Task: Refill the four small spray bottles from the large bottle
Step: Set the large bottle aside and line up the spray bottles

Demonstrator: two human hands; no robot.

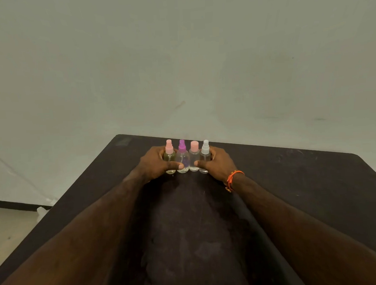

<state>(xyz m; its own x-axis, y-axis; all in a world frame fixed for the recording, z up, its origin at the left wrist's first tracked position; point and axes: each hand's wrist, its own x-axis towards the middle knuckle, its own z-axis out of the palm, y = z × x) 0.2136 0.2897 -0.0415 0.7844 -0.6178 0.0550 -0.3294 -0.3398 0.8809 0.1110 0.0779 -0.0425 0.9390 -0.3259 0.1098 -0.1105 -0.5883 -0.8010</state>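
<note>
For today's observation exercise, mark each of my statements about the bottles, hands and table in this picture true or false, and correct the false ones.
1. Four small bottles stand in a row on the dark table. True.
2. The second bottle from the left, the purple-topped bottle, has a green top. False: its top is purple.
3. The left hand and the right hand hold the row from either end. True.
4. The white-topped bottle lies on its side. False: it stands upright beside the right hand.
5. An orange band is on the left wrist. False: it is on the right wrist.
</note>
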